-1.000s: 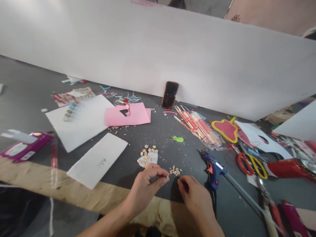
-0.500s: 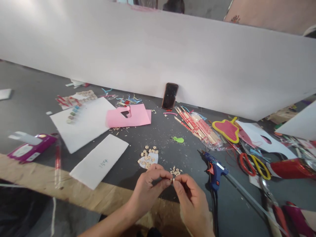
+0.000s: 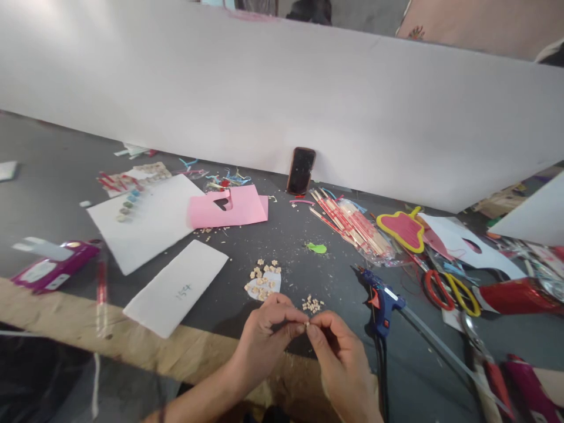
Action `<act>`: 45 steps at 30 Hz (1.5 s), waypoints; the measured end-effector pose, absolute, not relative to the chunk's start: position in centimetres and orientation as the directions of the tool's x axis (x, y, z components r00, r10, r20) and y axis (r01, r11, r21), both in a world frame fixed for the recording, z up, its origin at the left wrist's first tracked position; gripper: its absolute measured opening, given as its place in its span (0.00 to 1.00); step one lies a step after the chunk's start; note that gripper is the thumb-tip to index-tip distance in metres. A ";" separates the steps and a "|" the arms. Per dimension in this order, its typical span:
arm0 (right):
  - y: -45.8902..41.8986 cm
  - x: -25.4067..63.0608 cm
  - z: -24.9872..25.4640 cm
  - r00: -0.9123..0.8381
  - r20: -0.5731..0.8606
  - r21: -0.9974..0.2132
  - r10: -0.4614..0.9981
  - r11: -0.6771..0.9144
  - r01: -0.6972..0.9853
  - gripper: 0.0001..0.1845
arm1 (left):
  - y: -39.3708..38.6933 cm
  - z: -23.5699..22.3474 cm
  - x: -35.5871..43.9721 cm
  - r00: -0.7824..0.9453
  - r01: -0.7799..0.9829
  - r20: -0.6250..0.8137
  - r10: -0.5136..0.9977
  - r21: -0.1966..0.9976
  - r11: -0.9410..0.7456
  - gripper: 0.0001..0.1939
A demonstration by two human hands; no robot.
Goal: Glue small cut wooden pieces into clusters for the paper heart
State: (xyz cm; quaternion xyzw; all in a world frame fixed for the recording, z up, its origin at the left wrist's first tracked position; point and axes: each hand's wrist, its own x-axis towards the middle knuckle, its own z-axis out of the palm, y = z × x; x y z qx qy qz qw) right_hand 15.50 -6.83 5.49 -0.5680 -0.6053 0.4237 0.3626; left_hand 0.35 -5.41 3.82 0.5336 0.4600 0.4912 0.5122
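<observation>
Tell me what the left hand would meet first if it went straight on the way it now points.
Likely the right hand, fingertips first: it faces the left hand closely across a tiny pale piece. Whether the two hands already touch is too small to tell.

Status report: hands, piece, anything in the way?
Left hand, right hand: together pinching tiny pale piece. Heap of small beige bits just beyond. Blue plastic glue gun rightward, not blocking.
</observation>
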 end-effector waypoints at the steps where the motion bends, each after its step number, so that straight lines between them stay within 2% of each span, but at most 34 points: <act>1: -6.8 15.5 5.5 -0.093 -0.030 -0.927 0.995 0.007 0.375 0.13 | -5.4 3.9 0.3 0.099 0.003 0.065 0.993 0.998 -0.066 0.06; 5: -6.8 15.6 5.4 -0.091 -0.023 -0.933 0.996 0.011 0.360 0.12 | -5.3 3.9 0.3 0.117 0.074 0.086 0.989 0.993 -0.096 0.06; 11: -6.7 16.1 5.0 -0.091 -0.118 -0.936 0.989 -0.080 0.342 0.11 | -5.2 3.8 0.1 0.133 0.165 0.067 0.989 0.982 -0.089 0.06; 15: -6.8 17.8 4.5 -0.034 -0.109 -0.899 0.993 -0.084 0.430 0.14 | -4.8 3.7 -0.4 0.178 0.351 0.071 0.981 0.927 -0.131 0.06; 19: -6.7 21.5 4.2 0.106 -0.012 -0.762 0.994 -0.078 0.642 0.18 | -4.4 3.1 -0.8 0.321 0.557 0.230 0.919 0.739 -0.380 0.09; 23: -6.3 25.2 3.7 0.209 0.075 -0.477 0.975 -0.149 0.866 0.21 | -4.4 2.5 -0.5 0.410 0.680 0.233 0.882 0.567 -0.466 0.11; 25: -6.2 26.3 3.5 0.247 0.058 -0.404 0.967 -0.203 0.892 0.21 | -4.5 2.4 -0.3 0.419 0.708 0.208 0.884 0.535 -0.461 0.11; 33: -5.2 27.3 2.9 0.389 -0.013 -0.297 0.921 -0.375 0.878 0.21 | -3.9 3.4 -0.6 0.455 0.741 0.121 0.882 0.499 -0.450 0.06; 37: -4.0 27.4 3.2 0.415 -0.062 -0.269 0.908 -0.416 0.869 0.21 | -3.0 3.6 -0.1 0.439 0.785 0.132 0.889 0.426 -0.451 0.10; 40: -3.1 27.6 3.6 0.424 -0.087 -0.276 0.901 -0.431 0.859 0.19 | -2.3 3.2 0.8 0.420 0.808 0.146 0.896 0.390 -0.443 0.08; 42: -2.8 27.9 3.8 0.436 -0.092 -0.309 0.895 -0.442 0.842 0.17 | -2.0 2.9 1.4 0.420 0.812 0.150 0.895 0.379 -0.445 0.06; 45: -3.1 28.3 3.9 0.442 -0.093 -0.424 0.892 -0.437 0.793 0.16 | -1.9 2.7 2.0 0.433 0.806 0.166 0.886 0.369 -0.463 0.06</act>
